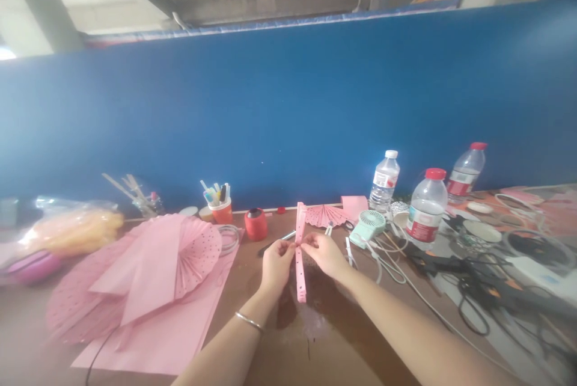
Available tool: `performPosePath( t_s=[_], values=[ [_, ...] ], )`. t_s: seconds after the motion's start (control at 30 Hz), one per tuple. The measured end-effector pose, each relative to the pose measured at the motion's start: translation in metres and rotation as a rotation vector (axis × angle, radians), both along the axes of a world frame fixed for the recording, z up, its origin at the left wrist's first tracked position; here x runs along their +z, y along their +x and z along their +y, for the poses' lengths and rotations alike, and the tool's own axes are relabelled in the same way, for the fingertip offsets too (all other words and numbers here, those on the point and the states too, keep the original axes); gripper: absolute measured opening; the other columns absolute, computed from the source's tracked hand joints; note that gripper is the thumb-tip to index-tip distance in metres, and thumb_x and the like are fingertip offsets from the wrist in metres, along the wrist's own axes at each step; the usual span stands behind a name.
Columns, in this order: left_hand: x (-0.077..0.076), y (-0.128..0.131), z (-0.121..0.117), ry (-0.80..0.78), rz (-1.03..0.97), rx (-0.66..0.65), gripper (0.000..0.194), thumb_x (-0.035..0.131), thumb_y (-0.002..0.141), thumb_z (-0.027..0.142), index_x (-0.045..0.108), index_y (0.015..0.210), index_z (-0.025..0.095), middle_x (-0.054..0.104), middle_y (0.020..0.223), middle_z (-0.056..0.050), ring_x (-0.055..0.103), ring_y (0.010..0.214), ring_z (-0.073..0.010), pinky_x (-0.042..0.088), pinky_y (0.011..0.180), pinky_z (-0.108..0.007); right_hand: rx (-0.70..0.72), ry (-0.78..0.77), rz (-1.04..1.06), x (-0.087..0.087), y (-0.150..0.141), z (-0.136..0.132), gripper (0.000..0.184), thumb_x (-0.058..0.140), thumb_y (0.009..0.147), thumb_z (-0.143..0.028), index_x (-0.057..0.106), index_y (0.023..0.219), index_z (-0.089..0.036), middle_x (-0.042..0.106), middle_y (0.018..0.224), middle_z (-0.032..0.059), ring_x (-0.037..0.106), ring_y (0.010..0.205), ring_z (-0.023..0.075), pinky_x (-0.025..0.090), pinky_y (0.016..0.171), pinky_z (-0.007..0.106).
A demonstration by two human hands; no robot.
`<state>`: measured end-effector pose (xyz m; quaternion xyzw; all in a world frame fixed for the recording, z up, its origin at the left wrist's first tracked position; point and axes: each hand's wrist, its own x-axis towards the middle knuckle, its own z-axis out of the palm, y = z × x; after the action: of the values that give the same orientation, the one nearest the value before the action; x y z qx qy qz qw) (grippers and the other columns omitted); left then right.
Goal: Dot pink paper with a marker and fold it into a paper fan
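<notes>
A narrow folded strip of pink paper (301,275), dotted with small holes, is held upright above the table between both hands. My left hand (278,260) pinches its middle from the left, thumb and fingers pressed together. From the right, my right hand (325,254) pinches the strip at about the same height. The fingertips hide the strip's middle. Behind it, a pink pleated paper fan (325,215) lies spread on the table.
On the left are pink paper fans and sheets (153,272). A cup of pens (221,210) and a red round container (256,225) stand behind. A mint handheld fan (367,228), cables, a white-capped bottle (384,181) and red-capped bottles (426,205) occupy the right. A blue partition (279,115) rises behind.
</notes>
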<state>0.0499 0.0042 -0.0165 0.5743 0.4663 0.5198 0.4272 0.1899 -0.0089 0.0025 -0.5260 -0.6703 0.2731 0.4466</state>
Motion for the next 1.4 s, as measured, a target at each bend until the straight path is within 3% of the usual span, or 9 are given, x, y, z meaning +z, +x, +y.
performPosePath(
  t_s=[0.07,0.17,0.33,0.53,0.83,1.03,1.2,1.4],
  values=[
    [-0.001,0.0,0.0,-0.027,-0.01,0.011,0.025,0.06,0.066,0.039,0.059,0.068,0.014,0.061,0.06,-0.001,0.053,0.052,-0.0111,0.038,0.048,-0.019,-0.063,0.094,-0.17,0.001,0.0,-0.006,0.016,0.045,0.079,-0.03,0.056,0.074,-0.019,0.06,0.063,0.0005,0.055,0.06,0.0149,0.036,0.055,0.023],
    [0.0,0.0,-0.002,-0.104,-0.056,0.001,0.027,0.06,0.066,0.041,0.059,0.069,0.014,0.061,0.058,-0.001,0.054,0.05,-0.012,0.039,0.047,-0.021,-0.044,0.245,-0.379,0.002,-0.001,-0.015,0.021,0.037,0.085,-0.028,0.057,0.081,-0.021,0.062,0.068,0.0012,0.056,0.062,0.0146,0.033,0.056,0.022],
    [0.001,-0.001,-0.002,-0.081,-0.073,0.014,0.029,0.06,0.066,0.042,0.06,0.069,0.013,0.063,0.062,-0.003,0.055,0.052,-0.0125,0.041,0.048,-0.02,-0.028,0.329,-0.471,0.002,0.0,-0.018,0.026,0.034,0.086,-0.025,0.06,0.085,-0.023,0.066,0.08,0.0034,0.06,0.074,0.0169,0.036,0.063,0.023],
    [-0.001,-0.003,0.001,-0.039,-0.053,-0.026,0.028,0.057,0.069,0.041,0.06,0.073,0.014,0.065,0.069,-0.004,0.056,0.054,-0.0121,0.041,0.049,-0.02,0.076,0.295,-0.308,0.003,0.003,-0.018,0.023,0.041,0.08,-0.018,0.061,0.09,-0.024,0.066,0.083,0.0023,0.06,0.076,0.0164,0.039,0.065,0.022],
    [0.008,0.002,-0.003,-0.081,-0.135,-0.085,0.02,0.056,0.07,0.037,0.055,0.07,0.016,0.056,0.054,0.004,0.05,0.046,-0.0093,0.039,0.046,-0.019,0.107,0.251,-0.116,0.001,0.001,-0.018,0.02,0.045,0.075,-0.014,0.059,0.087,-0.022,0.064,0.083,0.0011,0.058,0.074,0.0153,0.04,0.065,0.022],
    [0.001,-0.001,0.002,-0.038,-0.073,-0.077,0.024,0.054,0.071,0.04,0.053,0.069,0.016,0.058,0.057,0.001,0.052,0.05,-0.0103,0.039,0.048,-0.019,0.009,0.261,-0.127,-0.003,0.0,-0.017,0.017,0.044,0.08,-0.025,0.06,0.081,-0.021,0.057,0.061,-0.0012,0.049,0.053,0.0121,0.034,0.052,0.021],
    [0.0,-0.004,0.002,-0.04,-0.098,-0.156,0.028,0.051,0.074,0.043,0.053,0.072,0.015,0.057,0.055,0.0,0.051,0.049,-0.0091,0.039,0.049,-0.018,-0.024,0.147,0.046,-0.003,-0.004,-0.014,0.015,0.046,0.078,-0.028,0.056,0.071,-0.018,0.046,0.052,-0.004,0.042,0.05,0.0108,0.03,0.049,0.02],
    [0.0,-0.004,0.002,-0.015,-0.136,-0.121,0.027,0.052,0.074,0.043,0.051,0.072,0.016,0.056,0.053,0.002,0.049,0.047,-0.0074,0.036,0.046,-0.016,0.05,0.025,0.296,-0.008,-0.008,-0.009,0.015,0.053,0.073,-0.027,0.054,0.064,-0.015,0.042,0.05,-0.0047,0.036,0.046,0.0087,0.025,0.045,0.02]
  ],
)
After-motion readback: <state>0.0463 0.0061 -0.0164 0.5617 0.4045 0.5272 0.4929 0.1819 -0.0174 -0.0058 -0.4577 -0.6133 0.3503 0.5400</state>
